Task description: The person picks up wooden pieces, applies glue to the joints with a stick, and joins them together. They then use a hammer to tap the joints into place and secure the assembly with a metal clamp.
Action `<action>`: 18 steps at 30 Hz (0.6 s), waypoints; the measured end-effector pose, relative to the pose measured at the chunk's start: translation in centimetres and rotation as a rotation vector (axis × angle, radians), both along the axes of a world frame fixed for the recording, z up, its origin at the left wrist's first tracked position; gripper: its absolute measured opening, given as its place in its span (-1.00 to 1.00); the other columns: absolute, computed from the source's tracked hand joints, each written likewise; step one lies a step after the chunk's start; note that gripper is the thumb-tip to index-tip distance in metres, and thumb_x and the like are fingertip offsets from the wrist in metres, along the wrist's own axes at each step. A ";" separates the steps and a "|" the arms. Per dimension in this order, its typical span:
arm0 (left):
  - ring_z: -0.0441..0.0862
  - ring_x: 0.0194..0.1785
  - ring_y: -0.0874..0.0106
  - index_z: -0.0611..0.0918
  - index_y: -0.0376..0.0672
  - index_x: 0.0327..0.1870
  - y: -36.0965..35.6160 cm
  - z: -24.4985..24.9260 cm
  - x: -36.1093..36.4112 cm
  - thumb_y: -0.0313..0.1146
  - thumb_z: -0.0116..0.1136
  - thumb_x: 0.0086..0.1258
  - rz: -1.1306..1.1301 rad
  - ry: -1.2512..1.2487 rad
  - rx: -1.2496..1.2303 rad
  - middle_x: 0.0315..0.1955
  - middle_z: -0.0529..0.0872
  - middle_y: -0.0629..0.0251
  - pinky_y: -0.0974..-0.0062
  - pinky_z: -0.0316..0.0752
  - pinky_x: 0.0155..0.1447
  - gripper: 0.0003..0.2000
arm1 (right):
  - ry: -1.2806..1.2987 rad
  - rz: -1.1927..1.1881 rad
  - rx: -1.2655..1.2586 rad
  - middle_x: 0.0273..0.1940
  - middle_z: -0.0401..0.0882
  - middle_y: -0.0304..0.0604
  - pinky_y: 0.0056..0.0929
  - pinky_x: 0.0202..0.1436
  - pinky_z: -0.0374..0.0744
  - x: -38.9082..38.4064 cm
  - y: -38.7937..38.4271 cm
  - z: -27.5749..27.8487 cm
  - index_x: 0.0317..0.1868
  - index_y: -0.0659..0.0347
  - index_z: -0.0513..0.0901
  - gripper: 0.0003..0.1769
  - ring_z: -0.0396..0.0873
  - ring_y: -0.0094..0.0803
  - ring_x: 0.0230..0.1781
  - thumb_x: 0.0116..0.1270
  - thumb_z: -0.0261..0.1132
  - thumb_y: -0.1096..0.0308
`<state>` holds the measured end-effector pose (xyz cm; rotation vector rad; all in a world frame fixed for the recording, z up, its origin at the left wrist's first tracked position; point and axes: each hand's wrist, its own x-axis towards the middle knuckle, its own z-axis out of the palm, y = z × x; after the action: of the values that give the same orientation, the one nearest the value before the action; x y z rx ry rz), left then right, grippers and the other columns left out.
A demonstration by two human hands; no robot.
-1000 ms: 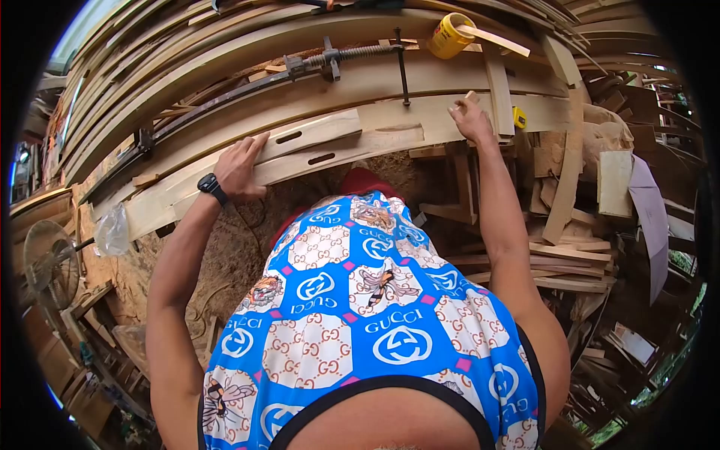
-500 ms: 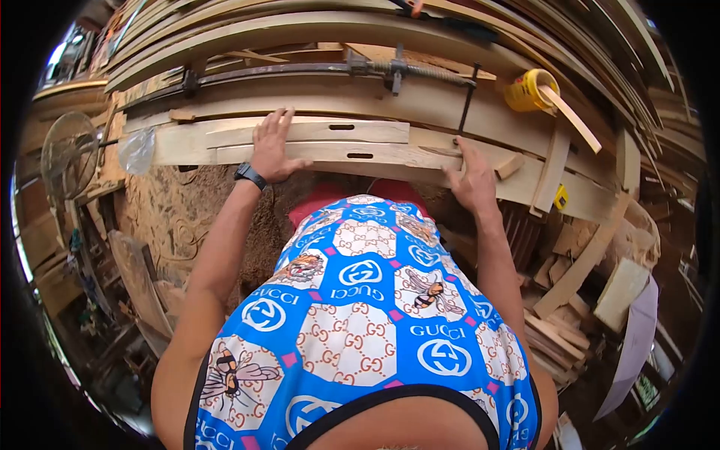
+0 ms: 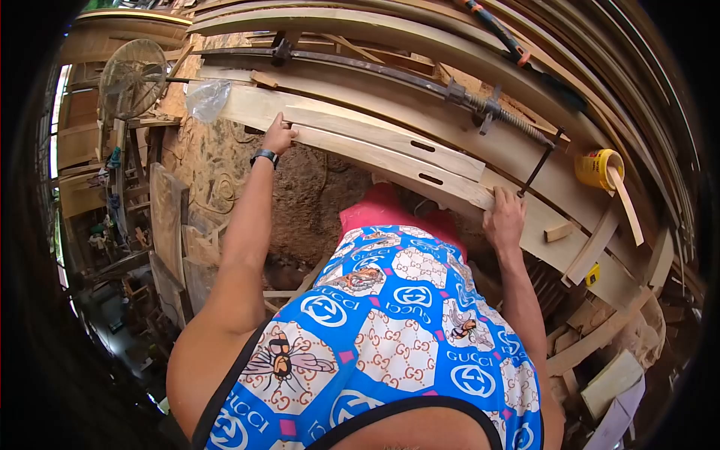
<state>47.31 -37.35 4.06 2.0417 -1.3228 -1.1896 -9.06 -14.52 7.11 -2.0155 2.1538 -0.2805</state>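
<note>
Two pale wooden pieces, each with a dark slot, lie side by side on a long plank. My left hand [image 3: 280, 136] pinches the left end of the near slotted wooden piece [image 3: 367, 157], with its thumb and fingers closed round the edge. At the other end of this piece, my right hand [image 3: 504, 217] is closed on it, fingers curled over the top. The far slotted wooden piece [image 3: 352, 122] rests just behind, untouched by either hand. A dark watch sits on my left wrist.
Behind the pieces runs a long bar clamp [image 3: 360, 66] with a screw handle. A yellow tub [image 3: 592, 169] holding a wooden stick stands at right, near a small wood block [image 3: 559, 232]. A clear plastic bag [image 3: 208, 99] and a round fan [image 3: 133, 79] are at left.
The view has turned, so the bench now slants down to the right. My left hand, earlier spread flat over both pieces, has closed on the near one's left end. My right fingers have curled in.
</note>
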 end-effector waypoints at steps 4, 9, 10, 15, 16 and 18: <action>0.64 0.24 0.14 0.14 -0.35 0.65 -0.6 -3.2 1.8 -0.46 0.35 0.33 0.083 -0.004 -0.117 0.35 0.58 -0.14 0.31 0.56 0.26 -0.13 | -0.029 0.005 -0.014 0.27 0.57 -0.02 0.21 0.51 0.32 0.2 0.2 -0.5 0.30 0.20 0.56 -0.33 0.46 -0.03 0.35 0.09 0.42 0.43; 0.70 0.22 0.24 0.46 -0.34 0.49 2.2 2.2 -2.5 -0.42 0.28 0.37 -0.047 -0.096 -0.176 0.27 0.70 -0.03 0.34 0.55 0.30 -0.38 | -0.046 -0.045 -0.039 0.26 0.57 -0.01 0.21 0.53 0.29 0.1 0.8 -1.3 0.30 0.21 0.57 -0.33 0.47 -0.02 0.35 0.10 0.42 0.40; 0.70 0.22 0.26 0.50 -0.32 0.46 2.0 1.3 -2.4 -0.42 0.26 0.37 -0.044 -0.068 -0.138 0.25 0.72 -0.01 0.35 0.55 0.30 -0.41 | -0.064 -0.034 -0.050 0.26 0.58 -0.01 0.20 0.54 0.28 -0.2 0.9 -1.5 0.30 0.21 0.57 -0.33 0.47 -0.02 0.35 0.10 0.42 0.39; 0.66 0.33 0.24 0.58 -0.29 0.40 -1.0 -4.6 2.6 -0.35 0.20 0.43 -0.214 -0.127 -0.195 0.23 0.73 -0.04 0.37 0.47 0.39 -0.49 | -0.049 -0.051 -0.035 0.24 0.61 -0.03 0.18 0.54 0.30 -0.4 0.7 -2.1 0.30 0.17 0.57 -0.32 0.49 -0.07 0.35 0.09 0.43 0.37; 0.66 0.33 0.22 0.57 -0.30 0.39 -1.0 -4.3 2.0 -0.34 0.18 0.45 -0.237 -0.062 -0.218 0.23 0.72 -0.06 0.37 0.47 0.39 -0.50 | -0.011 -0.085 -0.043 0.24 0.61 -0.03 0.18 0.54 0.30 -0.4 0.5 -1.8 0.30 0.17 0.57 -0.32 0.49 -0.07 0.35 0.09 0.43 0.37; 0.67 0.32 0.23 0.57 -0.31 0.40 -0.9 -4.5 2.3 -0.33 0.17 0.49 -0.249 -0.026 -0.230 0.23 0.72 -0.07 0.38 0.48 0.38 -0.52 | -0.033 -0.044 -0.015 0.24 0.62 -0.07 0.17 0.54 0.32 0.2 0.2 -1.1 0.30 0.18 0.57 -0.32 0.50 -0.10 0.35 0.09 0.43 0.37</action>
<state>49.59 -38.28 -0.45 1.7752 -1.6813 -1.0560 -8.90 -14.28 5.98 -1.9594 2.1846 -0.3337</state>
